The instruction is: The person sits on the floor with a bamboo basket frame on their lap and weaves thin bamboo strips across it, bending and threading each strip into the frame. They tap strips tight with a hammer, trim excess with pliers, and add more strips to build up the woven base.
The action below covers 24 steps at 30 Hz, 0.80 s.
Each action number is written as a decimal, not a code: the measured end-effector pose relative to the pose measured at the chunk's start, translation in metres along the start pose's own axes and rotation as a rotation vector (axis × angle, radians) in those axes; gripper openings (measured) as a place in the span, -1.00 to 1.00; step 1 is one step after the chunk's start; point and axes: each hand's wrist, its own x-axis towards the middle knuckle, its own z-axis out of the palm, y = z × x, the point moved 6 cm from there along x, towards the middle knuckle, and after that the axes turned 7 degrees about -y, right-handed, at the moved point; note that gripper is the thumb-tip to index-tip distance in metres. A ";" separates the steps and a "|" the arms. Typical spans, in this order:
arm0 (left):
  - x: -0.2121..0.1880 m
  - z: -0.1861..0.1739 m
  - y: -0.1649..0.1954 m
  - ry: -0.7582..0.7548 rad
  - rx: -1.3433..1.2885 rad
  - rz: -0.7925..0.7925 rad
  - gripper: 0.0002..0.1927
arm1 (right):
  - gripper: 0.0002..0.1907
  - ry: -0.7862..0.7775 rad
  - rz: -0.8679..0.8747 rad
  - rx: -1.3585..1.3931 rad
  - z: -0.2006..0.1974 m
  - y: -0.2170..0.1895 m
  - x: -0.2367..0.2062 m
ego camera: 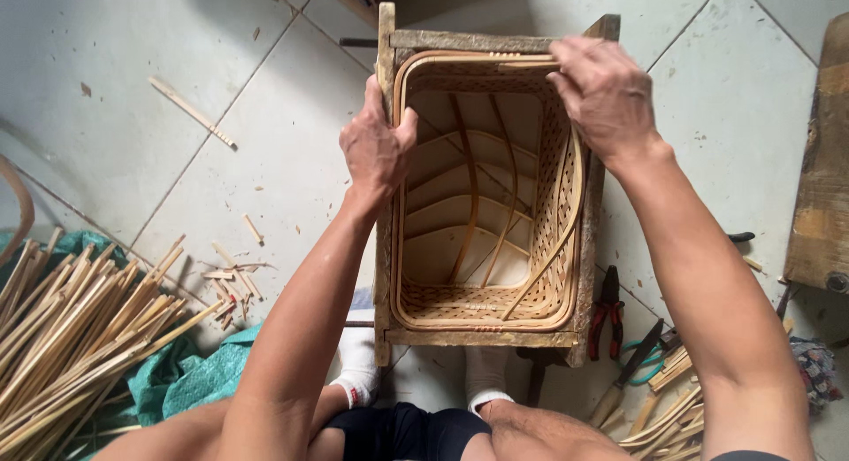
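Note:
A rectangular woven bamboo basket sits inside a rough wooden frame on the tiled floor, seen from above. Its walls are an open lattice and bent strips arch across its inside. My left hand grips the left rim of the basket and frame near the far corner, thumb inside. My right hand holds the far right corner of the rim, fingers pinching a thin bamboo strip that runs along the far edge. My knees and white socks show below the frame.
A pile of split bamboo strips lies on a green sheet at left. Red-handled pliers, a knife and more strips lie at right. A wooden board stands at the far right. Loose offcuts litter the tiles.

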 end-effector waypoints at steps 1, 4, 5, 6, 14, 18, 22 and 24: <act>-0.001 0.000 0.000 0.004 -0.001 0.006 -0.48 | -0.84 -0.014 -0.012 0.038 0.006 0.004 0.001; -0.003 -0.001 0.000 0.013 0.015 0.014 -0.47 | -0.95 0.014 0.018 0.104 0.012 0.005 -0.002; -0.003 -0.001 0.001 0.019 0.017 0.026 -0.47 | -0.94 0.029 0.009 0.100 0.012 0.003 -0.003; -0.004 -0.001 0.001 0.023 0.021 0.042 -0.46 | -0.93 0.045 0.004 0.096 0.012 0.000 -0.004; -0.003 0.000 -0.003 0.010 -0.041 0.043 -0.48 | -0.80 0.031 -0.003 0.001 0.020 0.003 0.002; -0.005 -0.002 0.000 0.020 -0.038 0.062 -0.52 | -0.72 -0.013 0.021 -0.011 0.029 0.007 0.004; -0.003 0.000 0.000 -0.103 0.025 -0.025 -0.32 | -0.71 0.026 0.021 -0.034 0.028 0.006 0.003; -0.007 -0.022 0.031 0.312 0.258 0.323 -0.17 | -0.72 0.040 0.015 -0.037 0.026 0.003 0.003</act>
